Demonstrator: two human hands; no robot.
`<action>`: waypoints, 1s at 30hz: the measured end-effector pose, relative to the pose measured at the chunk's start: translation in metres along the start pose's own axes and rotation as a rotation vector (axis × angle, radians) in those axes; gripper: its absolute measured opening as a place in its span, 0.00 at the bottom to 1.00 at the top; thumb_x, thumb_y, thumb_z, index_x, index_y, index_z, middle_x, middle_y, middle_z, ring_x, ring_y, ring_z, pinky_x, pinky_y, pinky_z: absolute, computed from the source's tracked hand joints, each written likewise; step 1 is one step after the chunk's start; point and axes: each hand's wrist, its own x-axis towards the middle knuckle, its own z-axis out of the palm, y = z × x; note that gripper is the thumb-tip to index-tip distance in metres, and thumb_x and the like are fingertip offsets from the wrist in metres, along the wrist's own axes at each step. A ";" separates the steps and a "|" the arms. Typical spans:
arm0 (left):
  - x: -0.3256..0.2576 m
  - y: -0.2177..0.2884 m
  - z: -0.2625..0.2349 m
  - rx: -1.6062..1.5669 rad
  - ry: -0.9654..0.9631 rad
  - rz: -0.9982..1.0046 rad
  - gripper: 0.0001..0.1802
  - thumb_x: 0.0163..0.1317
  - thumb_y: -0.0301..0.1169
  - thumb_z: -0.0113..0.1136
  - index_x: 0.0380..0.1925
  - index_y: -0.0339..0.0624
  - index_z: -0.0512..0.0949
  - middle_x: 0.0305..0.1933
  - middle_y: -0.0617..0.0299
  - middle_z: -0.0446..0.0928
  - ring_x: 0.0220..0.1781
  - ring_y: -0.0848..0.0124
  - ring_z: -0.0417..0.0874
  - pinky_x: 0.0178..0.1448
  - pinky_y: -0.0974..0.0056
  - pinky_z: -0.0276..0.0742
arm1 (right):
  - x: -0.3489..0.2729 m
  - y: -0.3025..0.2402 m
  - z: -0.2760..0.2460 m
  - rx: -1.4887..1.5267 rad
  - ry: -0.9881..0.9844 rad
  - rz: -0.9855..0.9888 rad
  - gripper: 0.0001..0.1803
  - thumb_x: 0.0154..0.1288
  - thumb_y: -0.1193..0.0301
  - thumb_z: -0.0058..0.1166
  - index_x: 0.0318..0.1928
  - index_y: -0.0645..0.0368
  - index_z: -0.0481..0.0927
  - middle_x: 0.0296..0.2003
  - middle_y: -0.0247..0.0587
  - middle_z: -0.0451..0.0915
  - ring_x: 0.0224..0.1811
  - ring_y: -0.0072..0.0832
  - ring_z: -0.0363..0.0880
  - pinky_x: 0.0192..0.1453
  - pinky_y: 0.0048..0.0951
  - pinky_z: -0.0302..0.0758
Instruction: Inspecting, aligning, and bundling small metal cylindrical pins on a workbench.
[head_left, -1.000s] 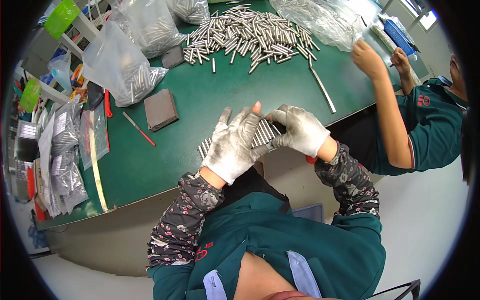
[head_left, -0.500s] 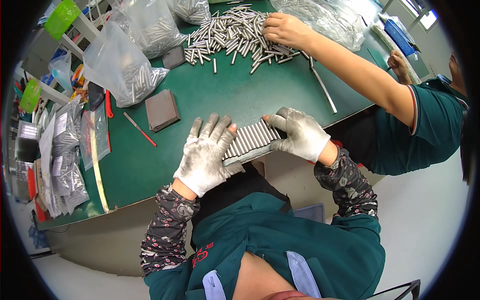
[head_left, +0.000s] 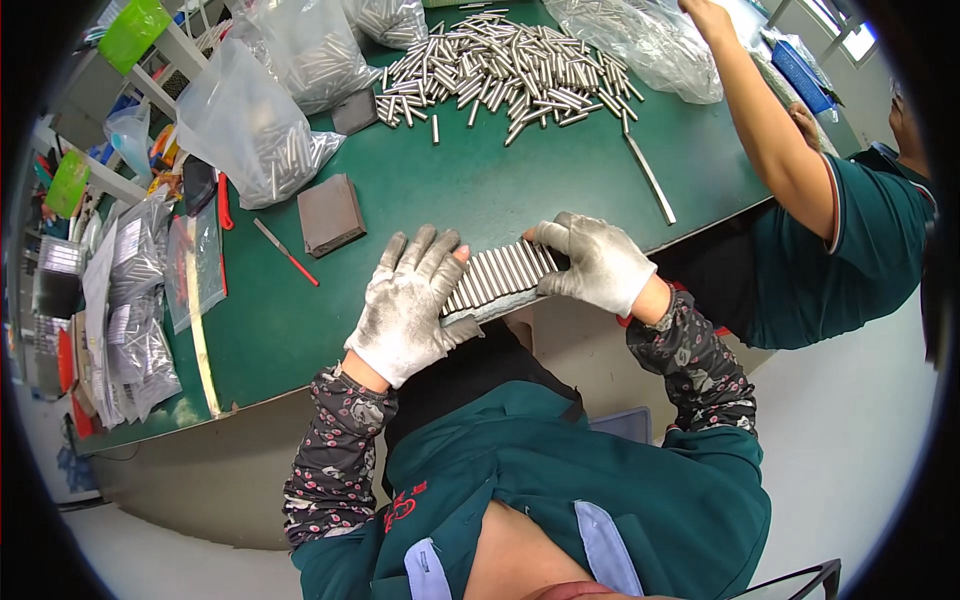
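Note:
I wear grey-white work gloves. A flat row of short metal rods (head_left: 500,275) lies side by side at the near edge of the green table (head_left: 430,190). My left hand (head_left: 408,305) rests flat on the row's left end, fingers spread. My right hand (head_left: 590,260) grips the row's right end. A big loose pile of the same metal rods (head_left: 500,65) lies at the far middle of the table.
A co-worker's bare arm (head_left: 765,120) reaches from the right to clear bags (head_left: 640,35) at the far edge. Bags of rods (head_left: 255,125) stand far left. A dark block (head_left: 330,213), a red-tipped stick (head_left: 285,252) and a long metal bar (head_left: 650,178) lie on the table. Packets (head_left: 130,300) crowd the left.
My hands have moved apart along the row, which now lies flatter and fully shown. The co-worker's arm swung from the rod pile toward the bags at the far right.

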 end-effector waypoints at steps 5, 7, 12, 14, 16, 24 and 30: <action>0.000 -0.001 0.000 -0.037 0.017 0.007 0.50 0.45 0.47 0.69 0.68 0.48 0.58 0.67 0.49 0.63 0.70 0.49 0.62 0.74 0.45 0.52 | 0.002 -0.001 -0.005 -0.070 -0.051 -0.007 0.30 0.46 0.60 0.62 0.53 0.53 0.75 0.41 0.50 0.77 0.46 0.47 0.77 0.50 0.43 0.75; 0.000 -0.002 -0.001 -0.048 0.049 0.021 0.50 0.46 0.47 0.68 0.68 0.48 0.57 0.68 0.49 0.63 0.69 0.48 0.63 0.73 0.45 0.53 | 0.004 -0.001 -0.006 -0.031 -0.058 -0.022 0.29 0.46 0.62 0.61 0.52 0.54 0.75 0.39 0.49 0.77 0.45 0.47 0.77 0.48 0.43 0.74; -0.003 -0.004 -0.003 -0.094 0.064 0.014 0.48 0.47 0.48 0.68 0.67 0.44 0.59 0.67 0.48 0.63 0.69 0.47 0.63 0.72 0.45 0.56 | 0.008 0.000 -0.002 -0.036 -0.032 -0.013 0.26 0.45 0.65 0.59 0.49 0.56 0.76 0.37 0.48 0.77 0.42 0.47 0.77 0.47 0.42 0.73; -0.001 -0.004 -0.005 -0.091 0.174 0.023 0.44 0.49 0.45 0.69 0.65 0.43 0.62 0.65 0.48 0.66 0.66 0.48 0.67 0.70 0.47 0.60 | 0.007 -0.001 -0.003 0.024 0.018 -0.054 0.26 0.46 0.66 0.59 0.49 0.56 0.75 0.36 0.48 0.77 0.41 0.46 0.77 0.47 0.42 0.73; 0.003 -0.002 -0.008 -0.083 0.276 0.033 0.40 0.50 0.43 0.69 0.62 0.42 0.66 0.62 0.48 0.69 0.63 0.49 0.70 0.67 0.49 0.64 | 0.006 -0.004 -0.007 0.061 0.081 -0.085 0.26 0.46 0.67 0.60 0.49 0.57 0.75 0.36 0.47 0.77 0.41 0.45 0.76 0.47 0.41 0.73; 0.025 0.023 -0.024 -1.224 0.298 -0.457 0.12 0.64 0.28 0.58 0.47 0.35 0.76 0.38 0.66 0.78 0.38 0.80 0.76 0.45 0.76 0.72 | 0.010 -0.055 -0.012 0.336 0.142 -0.278 0.25 0.51 0.78 0.55 0.53 0.59 0.73 0.32 0.53 0.80 0.37 0.50 0.79 0.40 0.43 0.75; 0.019 0.018 -0.036 -1.451 0.261 -0.732 0.11 0.63 0.27 0.61 0.44 0.36 0.77 0.37 0.66 0.79 0.37 0.81 0.77 0.41 0.75 0.74 | 0.019 -0.067 -0.009 0.586 0.161 -0.034 0.25 0.53 0.71 0.59 0.53 0.60 0.72 0.32 0.51 0.80 0.32 0.48 0.80 0.38 0.40 0.77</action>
